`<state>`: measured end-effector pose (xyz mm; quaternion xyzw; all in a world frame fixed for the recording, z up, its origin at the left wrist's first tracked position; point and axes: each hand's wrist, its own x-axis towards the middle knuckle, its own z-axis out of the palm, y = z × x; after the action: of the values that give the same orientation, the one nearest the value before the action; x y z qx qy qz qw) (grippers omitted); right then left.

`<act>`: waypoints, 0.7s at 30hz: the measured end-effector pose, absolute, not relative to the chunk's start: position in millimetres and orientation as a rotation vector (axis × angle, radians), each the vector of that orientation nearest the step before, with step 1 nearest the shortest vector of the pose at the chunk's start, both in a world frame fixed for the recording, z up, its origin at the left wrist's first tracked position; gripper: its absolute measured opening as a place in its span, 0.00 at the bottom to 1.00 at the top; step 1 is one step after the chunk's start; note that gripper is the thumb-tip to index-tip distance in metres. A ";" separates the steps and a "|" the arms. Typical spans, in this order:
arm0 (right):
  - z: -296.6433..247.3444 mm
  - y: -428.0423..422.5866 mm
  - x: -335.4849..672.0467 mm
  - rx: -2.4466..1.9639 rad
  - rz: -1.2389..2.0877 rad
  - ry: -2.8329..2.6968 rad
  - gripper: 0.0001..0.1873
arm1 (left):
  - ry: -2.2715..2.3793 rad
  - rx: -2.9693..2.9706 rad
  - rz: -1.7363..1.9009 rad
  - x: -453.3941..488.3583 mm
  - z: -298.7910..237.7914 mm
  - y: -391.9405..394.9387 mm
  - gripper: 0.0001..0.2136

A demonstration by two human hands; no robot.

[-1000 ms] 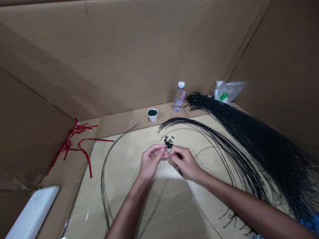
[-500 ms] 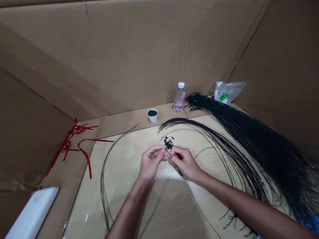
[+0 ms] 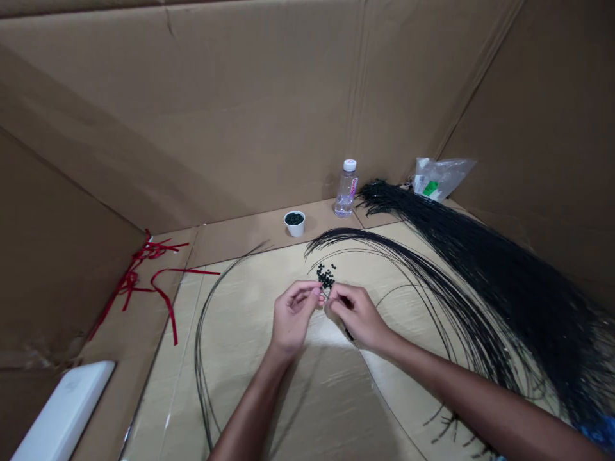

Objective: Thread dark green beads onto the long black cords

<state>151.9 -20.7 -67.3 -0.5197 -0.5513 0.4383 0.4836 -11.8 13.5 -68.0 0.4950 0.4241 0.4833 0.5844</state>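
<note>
Cardboard sheet; right hand hides pinched strand.

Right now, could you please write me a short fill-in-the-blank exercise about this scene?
1. Small black beads lie on the board just ____ the left hand and right hand.
2. The paper cup stands to the ____ of the plastic water bottle.
3. The ribbon beside the board is ____.
4. The bundle of black strands lies to the ____ of the hands.

Missing words: above; left; red; right.
</note>
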 end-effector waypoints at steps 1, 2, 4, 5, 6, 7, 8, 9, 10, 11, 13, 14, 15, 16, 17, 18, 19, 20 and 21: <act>-67.7 -20.7 152.0 -1.266 1.070 -1.343 0.11 | 0.992 1.179 1.140 -11.3 -68.6 12.9 0.17; -68.0 -20.6 152.0 -1.266 1.072 -1.343 0.11 | 0.994 1.200 1.151 -10.8 -69.1 12.2 0.16; -68.3 -20.4 152.1 -1.264 1.073 -1.346 0.12 | 0.999 1.231 1.161 -10.0 -70.0 11.1 0.15; -68.3 -20.3 152.2 -1.263 1.073 -1.347 0.12 | 1.000 1.241 1.164 -9.8 -70.4 10.7 0.14; -68.3 -20.2 152.3 -1.261 1.073 -1.348 0.12 | 0.998 1.249 1.164 -9.7 -70.8 10.5 0.14; -68.2 -20.1 152.4 -1.259 1.073 -1.349 0.12 | 0.996 1.254 1.161 -9.7 -71.2 10.5 0.14; -68.2 -20.0 152.5 -1.257 1.073 -1.349 0.12 | 0.994 1.256 1.157 -9.8 -71.4 10.5 0.14; -68.2 -20.0 152.5 -1.255 1.073 -1.348 0.12 | 0.992 1.256 1.152 -9.9 -71.4 10.6 0.14; -68.1 -20.0 152.6 -1.253 1.074 -1.346 0.12 | 0.990 1.254 1.146 -10.0 -71.3 10.8 0.15; -68.1 -20.1 152.6 -1.252 1.074 -1.343 0.11 | 0.989 1.251 1.140 -10.1 -70.8 11.0 0.15; -67.9 -20.3 152.6 -1.250 1.075 -1.340 0.11 | 0.985 1.233 1.129 -10.4 -69.0 11.3 0.16; -67.7 -20.4 152.6 -1.249 1.075 -1.339 0.11 | 0.983 1.217 1.122 -10.6 -67.7 11.4 0.17; -67.5 -20.5 152.7 -1.247 1.075 -1.337 0.11 | 0.982 1.199 1.114 -10.7 -66.1 11.5 0.17; -67.2 -20.7 152.8 -1.246 1.075 -1.337 0.11 | 0.981 1.180 1.105 -11.0 -64.4 11.7 0.17; -67.0 -20.8 152.9 -1.245 1.075 -1.337 0.12 | 0.980 1.162 1.096 -11.2 -62.6 11.8 0.18; -66.8 -20.9 153.0 -1.243 1.074 -1.338 0.12 | 0.980 1.148 1.088 -11.5 -60.8 12.0 0.18; -66.7 -20.9 153.1 -1.242 1.072 -1.339 0.12 | 0.980 1.135 1.081 -11.8 -59.0 12.2 0.18; -66.7 -21.0 153.3 -1.239 1.071 -1.342 0.12 | 0.978 1.123 1.075 -12.1 -57.5 12.4 0.18; -66.7 -21.0 153.5 -1.235 1.070 -1.347 0.11 | 0.976 1.113 1.069 -12.5 -56.1 12.7 0.18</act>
<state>153.5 -21.0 -66.7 -0.5085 -0.5544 0.4406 0.4899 -12.5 12.7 -56.1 0.4823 0.4232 0.4631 0.6115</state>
